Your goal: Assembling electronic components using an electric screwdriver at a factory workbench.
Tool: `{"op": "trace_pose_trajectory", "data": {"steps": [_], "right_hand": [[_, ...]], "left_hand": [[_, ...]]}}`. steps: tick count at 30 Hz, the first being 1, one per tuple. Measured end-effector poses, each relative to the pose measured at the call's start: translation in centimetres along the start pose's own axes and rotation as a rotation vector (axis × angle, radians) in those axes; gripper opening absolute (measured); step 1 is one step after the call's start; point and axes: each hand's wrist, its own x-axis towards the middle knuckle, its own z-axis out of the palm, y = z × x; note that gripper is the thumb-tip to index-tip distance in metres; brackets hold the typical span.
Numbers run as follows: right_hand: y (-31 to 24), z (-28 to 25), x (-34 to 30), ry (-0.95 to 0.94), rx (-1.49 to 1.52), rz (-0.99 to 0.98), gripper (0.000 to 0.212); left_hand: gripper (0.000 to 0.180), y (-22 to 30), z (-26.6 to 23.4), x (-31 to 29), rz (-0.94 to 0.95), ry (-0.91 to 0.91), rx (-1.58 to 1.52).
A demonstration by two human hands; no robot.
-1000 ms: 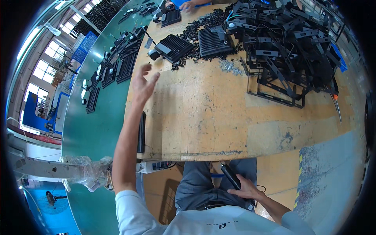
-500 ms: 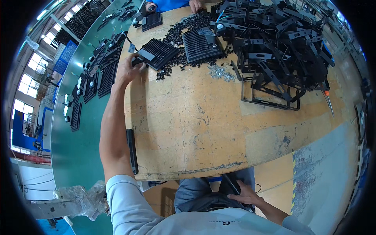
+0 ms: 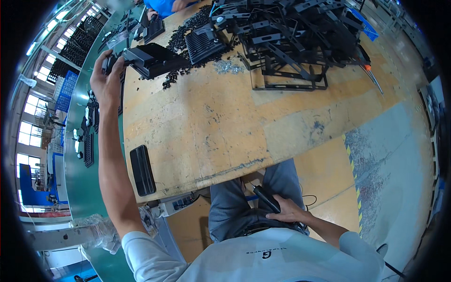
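My left hand [image 3: 107, 77] reaches to the table's far left, its fingers closed round a small black part at the end of a black finned lamp housing [image 3: 157, 58]. The housing is tilted, its far end over loose black screws [image 3: 176, 75]. A second finned housing [image 3: 204, 45] lies just right of it. Down by my lap, my right hand [image 3: 289, 210] is wrapped round a black electric screwdriver [image 3: 267, 198], whose tip points up toward the table edge. A black phone-like slab [image 3: 143, 170] lies near the table's front left corner.
A tall heap of black metal brackets [image 3: 296, 42] fills the back right, beside an orange-handled screwdriver [image 3: 369, 70]. Small silver screws [image 3: 229, 67] lie before it. Left runs a green bench [image 3: 89, 188] with more lamp housings. Another person's blue sleeve [image 3: 162, 7] shows at the far edge.
My left hand has taken hold of the lamp housing's end and tilted it up, drawing it left. The electric screwdriver now shows more fully in my right hand. The whole view has shifted.
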Motion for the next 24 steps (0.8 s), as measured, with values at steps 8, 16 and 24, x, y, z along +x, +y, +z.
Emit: {"op": "trace_pose_trajectory", "data": {"steps": [8, 16, 24], "right_hand": [[1.6, -0.2, -1.7, 0.056, 0.017, -0.075, 0.079], [1.7, -0.2, -3.5, 0.09, 0.107, 0.0, 0.085], [3.2, 1.4, -1.7, 0.173, 0.023, -0.124, 0.083]], "left_hand": [[0.042, 5.7, 5.5, -14.0, -0.001, 0.071, -0.16], [0.043, 6.6, 4.5, -18.9, 0.061, -0.404, 0.313], [0.053, 7.8, 6.0, -17.4, 0.192, -0.902, 0.625]]}}
